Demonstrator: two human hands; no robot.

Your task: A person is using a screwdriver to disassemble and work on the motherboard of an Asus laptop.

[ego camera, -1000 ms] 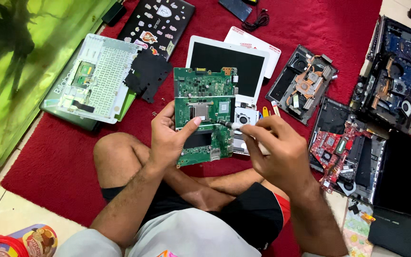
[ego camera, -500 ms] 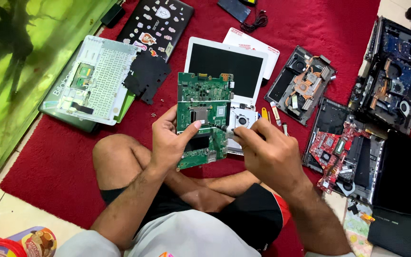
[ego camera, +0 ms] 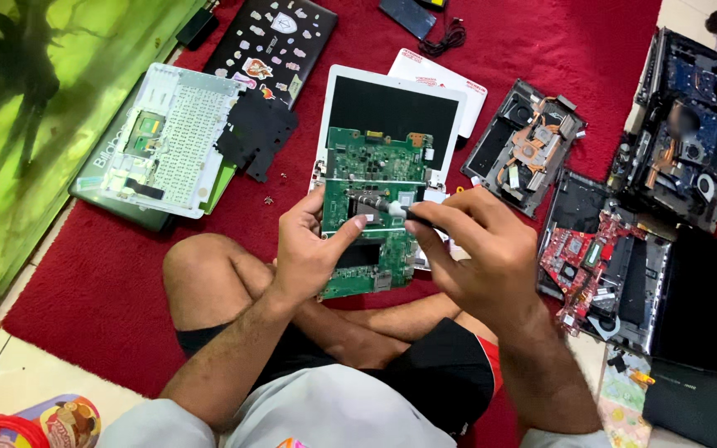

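I sit cross-legged on a red carpet [ego camera: 126,274]. My left hand [ego camera: 313,249] grips the left edge of a green circuit board [ego camera: 371,187], thumb pressed on its face, and holds it tilted above my lap. My right hand [ego camera: 479,249] pinches a thin dark tool [ego camera: 412,214] whose pale tip rests on the middle of the board near a silver chip. The lower right part of the board is hidden behind my right hand.
A white laptop base [ego camera: 392,99] lies just beyond the board. A white keyboard frame [ego camera: 168,141] and black plate [ego camera: 259,137] lie left, a stickered lid [ego camera: 271,41] behind. Opened laptops with fans and boards [ego camera: 533,149] [ego camera: 690,141] [ego camera: 599,265] crowd the right. A green panel [ego camera: 35,124] borders the left.
My right hand has moved left from beside the board onto its face, bringing the tool tip to the board's middle. My left hand keeps its hold on the board.
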